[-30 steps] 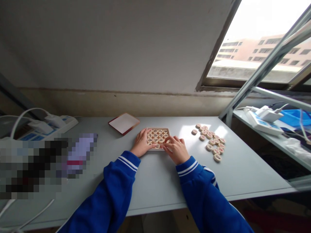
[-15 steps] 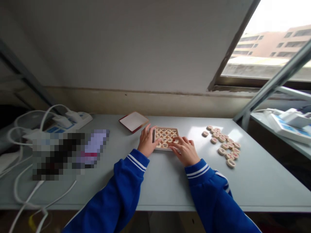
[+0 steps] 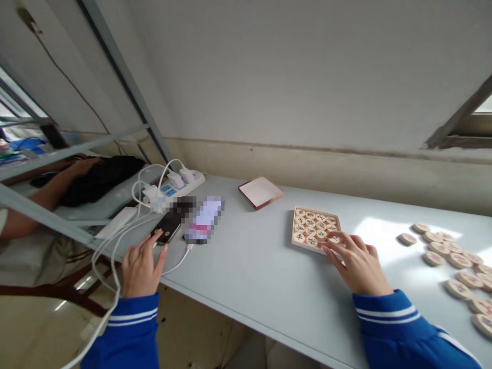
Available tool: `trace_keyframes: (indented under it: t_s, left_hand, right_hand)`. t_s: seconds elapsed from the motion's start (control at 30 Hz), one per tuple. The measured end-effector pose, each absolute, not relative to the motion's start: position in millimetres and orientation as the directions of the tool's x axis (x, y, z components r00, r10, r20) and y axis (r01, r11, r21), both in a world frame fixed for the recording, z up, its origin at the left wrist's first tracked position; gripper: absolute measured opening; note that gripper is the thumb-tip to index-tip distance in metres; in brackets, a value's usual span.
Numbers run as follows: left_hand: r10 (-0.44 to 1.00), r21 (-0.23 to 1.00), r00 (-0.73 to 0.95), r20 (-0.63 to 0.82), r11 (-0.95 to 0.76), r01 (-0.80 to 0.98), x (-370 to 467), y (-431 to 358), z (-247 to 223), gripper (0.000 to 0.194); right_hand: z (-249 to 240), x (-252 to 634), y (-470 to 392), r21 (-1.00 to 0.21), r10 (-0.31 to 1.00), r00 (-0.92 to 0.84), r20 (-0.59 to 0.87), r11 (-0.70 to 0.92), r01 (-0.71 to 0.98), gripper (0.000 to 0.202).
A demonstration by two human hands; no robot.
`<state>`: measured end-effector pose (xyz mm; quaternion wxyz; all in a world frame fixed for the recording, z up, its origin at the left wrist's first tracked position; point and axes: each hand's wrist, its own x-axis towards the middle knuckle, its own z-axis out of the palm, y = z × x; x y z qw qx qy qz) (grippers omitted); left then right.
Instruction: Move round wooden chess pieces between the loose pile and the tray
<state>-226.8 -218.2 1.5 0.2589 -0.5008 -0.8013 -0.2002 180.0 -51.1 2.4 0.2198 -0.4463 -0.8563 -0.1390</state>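
The right hand [image 3: 357,261] lies flat and open, fingertips on the near right corner of the wooden tray [image 3: 315,229] of round game pieces, as if steadying it. The left hand [image 3: 141,266], open and empty, reaches far left to the dark phone [image 3: 167,228] at the table [image 3: 261,287] edge, while loose pieces [image 3: 457,266] wait right

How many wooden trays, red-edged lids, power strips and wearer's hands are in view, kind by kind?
Wooden tray: 1
Red-edged lid: 1
Power strip: 1
Hands: 2, the left hand and the right hand
Total: 5
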Motion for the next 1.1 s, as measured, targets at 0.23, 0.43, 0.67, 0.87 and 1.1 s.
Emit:
trace_keyframes:
  t_s: [0.23, 0.43, 0.67, 0.87, 1.1]
  left_hand:
    - [0.719, 0.021, -0.303, 0.626, 0.373, 0.927, -229.8, -214.3, -2.2, 0.036]
    - [0.624, 0.022, -0.266, 0.734, 0.37, 0.929, -225.2, -217.8, -0.9, 0.035]
    - [0.504, 0.13, -0.165, 0.848, 0.104, 0.986, -179.3, -219.9, -13.0, 0.023]
    - [0.73, 0.269, -0.006, 0.683, -0.243, 0.932, -80.3, -188.2, 19.5, 0.021]
    - [0.679, 0.012, 0.59, 0.437, -0.66, 0.751, -7.1, -103.1, 43.6, 0.035]
  right_hand:
    - [0.6, 179.6, -51.9, 0.029, 0.724, -0.487, 0.489, 0.544, 0.838, 0.032]
    - [0.5, 178.4, -53.5, 0.028, 0.731, -0.477, 0.488, 0.533, 0.846, 0.033]
    - [2.2, 178.7, -54.2, 0.041, 0.726, -0.478, 0.494, 0.53, 0.847, 0.031]
    - [1.2, 178.7, -53.6, 0.035, 0.717, -0.474, 0.511, 0.534, 0.845, 0.031]
    - [-1.9, 180.0, -52.9, 0.081, 0.701, -0.491, 0.517, 0.531, 0.844, 0.027]
